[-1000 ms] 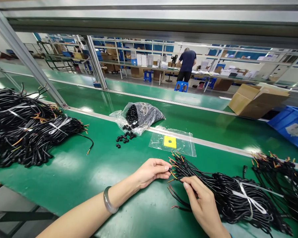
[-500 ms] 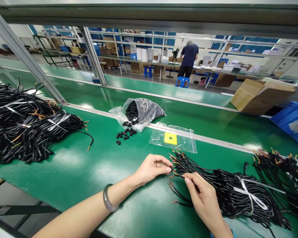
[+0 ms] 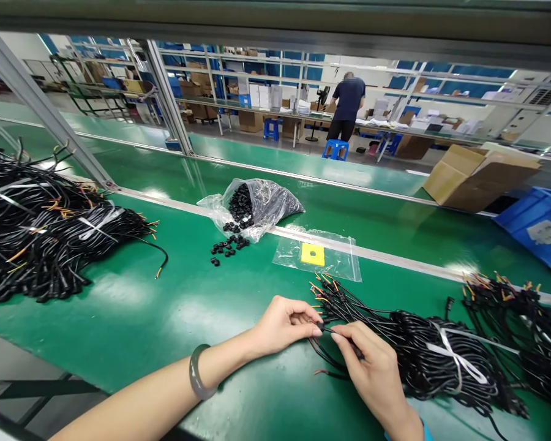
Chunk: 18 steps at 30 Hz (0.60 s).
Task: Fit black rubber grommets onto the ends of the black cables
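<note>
Cable between both hands

Blue stools stand on grey flr nr long bench w/ metal racks.

At five o'clock our left fingers cover most of a small black piece, so its shape escapes us, and our right fingers hide part of the black cable they pinch. The bottom edge cuts off our left forearm at eight o'clock. At nine o'clock the cable pile runs past the left edge; at three and four, the blue crate and a cable bundle leave on the right. We cannot read the crate's label. At one o'clock, a co-worker has a blurred head.
</note>
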{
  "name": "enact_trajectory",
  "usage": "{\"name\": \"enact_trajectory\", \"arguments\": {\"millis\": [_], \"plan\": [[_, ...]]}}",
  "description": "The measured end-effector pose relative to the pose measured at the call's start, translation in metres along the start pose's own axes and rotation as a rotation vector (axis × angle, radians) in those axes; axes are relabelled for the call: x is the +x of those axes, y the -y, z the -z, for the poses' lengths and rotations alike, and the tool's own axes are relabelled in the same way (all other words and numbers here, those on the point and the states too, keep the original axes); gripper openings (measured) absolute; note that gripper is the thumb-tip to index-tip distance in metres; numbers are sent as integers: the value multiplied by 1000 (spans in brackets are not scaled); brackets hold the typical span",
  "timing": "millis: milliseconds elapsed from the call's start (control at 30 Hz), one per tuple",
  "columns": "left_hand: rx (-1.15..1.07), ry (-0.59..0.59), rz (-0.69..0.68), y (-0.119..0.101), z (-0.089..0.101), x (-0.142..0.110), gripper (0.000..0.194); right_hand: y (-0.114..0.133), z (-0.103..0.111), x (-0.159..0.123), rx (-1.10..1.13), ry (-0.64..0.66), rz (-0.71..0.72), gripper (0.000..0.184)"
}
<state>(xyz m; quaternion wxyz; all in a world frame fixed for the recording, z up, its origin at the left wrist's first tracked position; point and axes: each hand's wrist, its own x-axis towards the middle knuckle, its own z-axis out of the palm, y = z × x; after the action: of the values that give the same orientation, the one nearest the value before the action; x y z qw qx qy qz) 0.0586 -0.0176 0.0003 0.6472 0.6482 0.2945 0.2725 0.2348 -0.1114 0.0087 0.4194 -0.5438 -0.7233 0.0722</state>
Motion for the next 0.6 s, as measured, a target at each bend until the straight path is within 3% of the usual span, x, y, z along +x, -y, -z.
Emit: {"name": "enact_trajectory", "arguments": {"millis": [200,600], "plan": [[224,18,-166,-4,-1,-4,23,1,-1,0,39,60,-38,20],[186,39,-251,-1,-5,-1,13,1,-2,-3,63,190,-112,31]]}}
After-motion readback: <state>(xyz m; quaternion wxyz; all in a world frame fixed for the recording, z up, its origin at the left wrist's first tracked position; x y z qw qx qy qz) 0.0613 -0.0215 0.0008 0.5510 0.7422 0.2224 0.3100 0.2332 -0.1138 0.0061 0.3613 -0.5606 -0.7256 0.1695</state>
